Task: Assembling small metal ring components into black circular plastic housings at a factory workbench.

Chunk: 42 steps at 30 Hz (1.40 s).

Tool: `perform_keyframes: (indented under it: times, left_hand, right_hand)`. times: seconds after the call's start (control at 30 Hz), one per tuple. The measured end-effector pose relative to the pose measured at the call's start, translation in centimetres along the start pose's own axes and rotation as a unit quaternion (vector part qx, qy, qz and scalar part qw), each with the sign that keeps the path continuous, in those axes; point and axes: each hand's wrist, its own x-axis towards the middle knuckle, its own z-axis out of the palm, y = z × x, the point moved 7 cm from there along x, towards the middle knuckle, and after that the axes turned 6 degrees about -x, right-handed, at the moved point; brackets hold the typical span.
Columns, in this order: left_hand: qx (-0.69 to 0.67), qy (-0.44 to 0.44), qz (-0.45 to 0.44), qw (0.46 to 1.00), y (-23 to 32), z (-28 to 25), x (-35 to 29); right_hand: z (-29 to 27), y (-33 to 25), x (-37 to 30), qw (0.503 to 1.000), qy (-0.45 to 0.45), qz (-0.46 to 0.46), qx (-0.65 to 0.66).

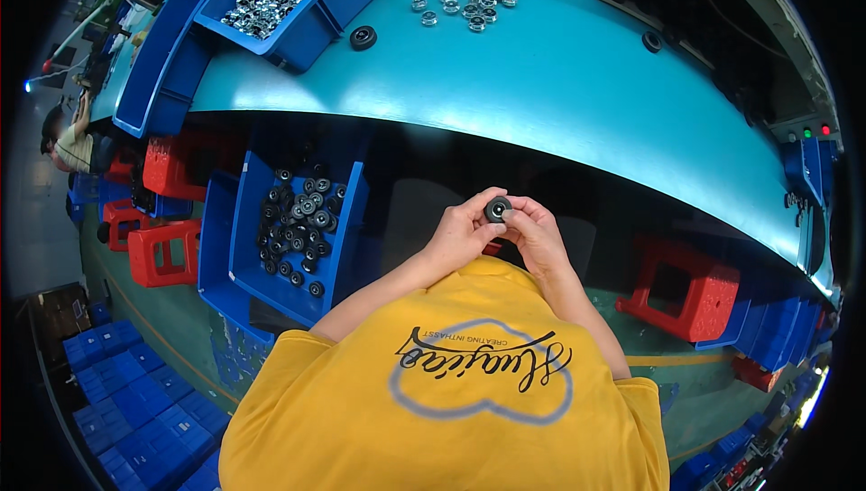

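Observation:
In front of my chest, short of the bench edge, I hold a small black wheel (497, 210) with a shiny metal centre. My left hand (458, 234) pinches it from the left, fingertips at its upper rim. From the other side my right hand (538, 237) is closed on it, the thumb pressed near its centre. Down to the left, a blue bin (347, 247) holds many similar black wheels. On the teal bench (433, 81), a single black wheel (363, 37) lies by a blue tray, and several clear and metallic round parts (476, 6) are scattered farther back.
A blue tray (311, 38) full of shiny round parts stands at the back left of the bench. At the right is a machine housing (767, 4) with a black wheel (651, 41) before it. Red stools (681, 288) stand on both sides. Another person (74, 144) sits far left.

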Motion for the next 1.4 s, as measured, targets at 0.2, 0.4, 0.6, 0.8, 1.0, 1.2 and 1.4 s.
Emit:
perform_keyframes:
  times: [0.2, 0.4, 0.6, 0.8, 1.0, 1.2, 1.4]
  left_hand:
    - [0.047, -0.004, 0.06, 0.997, -0.2, 0.0, 0.0]
    - [0.193, 0.001, 0.139, 0.971, 0.6, 0.0, 0.2]
    - [0.039, 0.034, 0.036, 0.998, -0.1, -1.0, 0.5]
    - [-0.006, 0.046, 0.058, 0.997, -1.7, -1.5, 0.7]
    - [0.002, 0.079, 0.117, 0.99, 1.4, -4.0, 0.0]
    - [0.017, 0.322, 0.147, 0.935, 1.5, -15.0, -2.3]
    - [0.263, 0.424, 0.119, 0.858, -1.8, -26.5, -5.7]
  right_hand:
    - [-0.3, 0.3, 0.2, 0.999, -0.002, 0.009, -0.033]
    - [-1.1, 1.4, 1.2, 0.995, 0.0, -0.033, -0.089]
    - [0.6, -0.4, 0.1, 0.999, -0.014, 0.007, 0.039]
    - [0.0, -0.7, 0.3, 0.999, -0.027, -0.006, 0.04]
    - [0.3, -2.2, -0.7, 0.99, 0.001, -0.087, -0.112]
    - [1.4, -4.8, -1.2, 0.974, 0.022, -0.143, -0.176]
    - [3.3, -7.2, -4.0, 0.958, 0.02, -0.171, -0.229]
